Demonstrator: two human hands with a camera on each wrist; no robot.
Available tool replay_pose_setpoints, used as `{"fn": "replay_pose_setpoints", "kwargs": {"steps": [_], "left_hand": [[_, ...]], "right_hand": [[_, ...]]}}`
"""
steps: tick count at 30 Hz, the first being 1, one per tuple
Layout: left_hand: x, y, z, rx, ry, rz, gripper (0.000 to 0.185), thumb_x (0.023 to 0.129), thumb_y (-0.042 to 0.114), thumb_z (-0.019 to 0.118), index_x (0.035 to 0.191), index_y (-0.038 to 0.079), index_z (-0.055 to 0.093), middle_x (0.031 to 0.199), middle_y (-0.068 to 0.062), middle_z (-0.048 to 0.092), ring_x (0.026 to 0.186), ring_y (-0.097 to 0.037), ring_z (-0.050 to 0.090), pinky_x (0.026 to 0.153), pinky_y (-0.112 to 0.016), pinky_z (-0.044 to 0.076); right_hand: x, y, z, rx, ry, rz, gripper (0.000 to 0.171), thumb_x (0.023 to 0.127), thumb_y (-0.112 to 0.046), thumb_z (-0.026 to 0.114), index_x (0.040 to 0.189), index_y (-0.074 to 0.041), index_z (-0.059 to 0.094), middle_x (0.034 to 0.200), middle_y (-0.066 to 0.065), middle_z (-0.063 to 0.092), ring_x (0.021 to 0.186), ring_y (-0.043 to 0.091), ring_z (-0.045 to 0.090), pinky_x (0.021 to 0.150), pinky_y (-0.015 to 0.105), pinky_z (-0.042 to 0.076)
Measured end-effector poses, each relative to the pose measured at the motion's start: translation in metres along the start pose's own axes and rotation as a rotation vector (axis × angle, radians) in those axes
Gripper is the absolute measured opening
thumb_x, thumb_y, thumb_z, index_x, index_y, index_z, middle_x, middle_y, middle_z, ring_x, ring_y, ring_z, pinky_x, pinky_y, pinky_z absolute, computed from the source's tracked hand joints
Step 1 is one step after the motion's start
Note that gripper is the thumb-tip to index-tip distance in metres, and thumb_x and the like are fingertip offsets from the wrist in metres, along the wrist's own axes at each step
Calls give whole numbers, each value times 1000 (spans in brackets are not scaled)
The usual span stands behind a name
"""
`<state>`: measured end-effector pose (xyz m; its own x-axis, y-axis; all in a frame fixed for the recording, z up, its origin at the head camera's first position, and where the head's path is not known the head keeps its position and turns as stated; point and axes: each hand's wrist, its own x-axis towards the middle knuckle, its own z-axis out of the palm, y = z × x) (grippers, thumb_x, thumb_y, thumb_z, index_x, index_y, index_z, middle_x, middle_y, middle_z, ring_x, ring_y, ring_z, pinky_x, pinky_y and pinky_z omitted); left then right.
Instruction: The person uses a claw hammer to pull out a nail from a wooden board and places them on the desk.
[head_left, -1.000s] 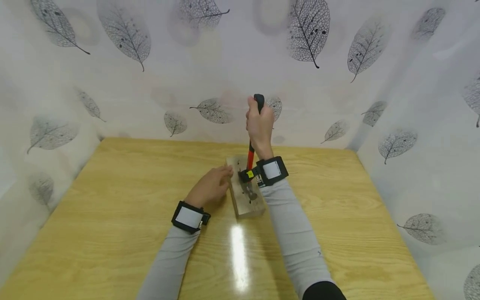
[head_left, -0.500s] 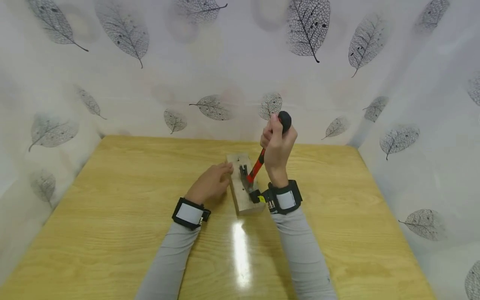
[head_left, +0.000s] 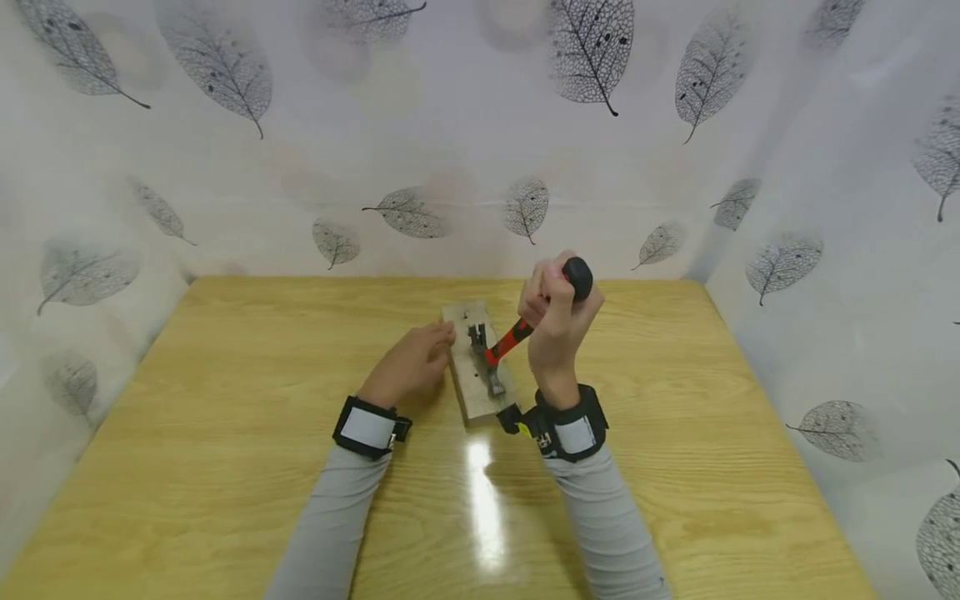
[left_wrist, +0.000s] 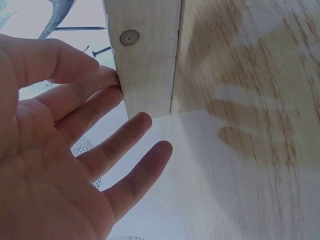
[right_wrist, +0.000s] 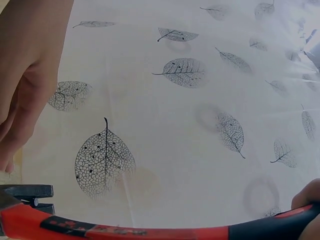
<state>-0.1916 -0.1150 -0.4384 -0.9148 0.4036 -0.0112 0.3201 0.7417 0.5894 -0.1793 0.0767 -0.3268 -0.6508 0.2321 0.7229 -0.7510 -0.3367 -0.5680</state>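
Observation:
In the head view my right hand (head_left: 561, 325) grips the black end of a claw hammer (head_left: 512, 340). Its red handle leans right, and its head lies along the top of a pale wooden block (head_left: 471, 402). The claw points to the block's far end. In the right wrist view, a nail (right_wrist: 36, 202) shows between the claw's two prongs. My left hand (head_left: 408, 364) is at the block's left side, with fingertips against it and fingers loosely extended. Nails (left_wrist: 80, 28) stick out of the block's top in the left wrist view.
The block lies on a wooden table (head_left: 247, 417) with a shiny light reflection in front of it. Behind and at both sides hangs a white sheet (head_left: 450, 150) printed with dark leaves. Each wrist wears a black strap (head_left: 367, 427) with a small camera.
The hammer handle has tipped from nearly upright to the right and down, with my right hand moving the same way. My left hand has stayed at the block's side.

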Motion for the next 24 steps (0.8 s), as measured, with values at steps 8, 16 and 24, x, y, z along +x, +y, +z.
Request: {"fn": "replay_pose_setpoints", "kwargs": {"steps": [8,16,24], "left_hand": [[-5,-3,0,-20,16,-11,45,102,10,54,146,1,52,159,-12,42,147,-37,37,123,-50,27],[0,-5,-2,-69,133,22,35,102,10,57,136,3,62,145,-13,58,138,-36,48,119,-51,35],[6,12,-3,-234,170,198,34,97,6,61,131,4,67,133,-14,66,125,-34,59,100,-51,51]], "right_hand": [[-4,-4,3,38,2,-29,29,94,-10,41,66,-9,32,50,-2,25,37,7,18,32,22,15],[-1,-12,-1,98,-2,-30,29,93,-7,38,65,-8,31,48,-3,23,35,6,16,32,21,15],[4,-25,-10,150,-27,-60,31,93,-7,41,64,-6,31,47,-4,20,35,4,16,32,20,14]]}}
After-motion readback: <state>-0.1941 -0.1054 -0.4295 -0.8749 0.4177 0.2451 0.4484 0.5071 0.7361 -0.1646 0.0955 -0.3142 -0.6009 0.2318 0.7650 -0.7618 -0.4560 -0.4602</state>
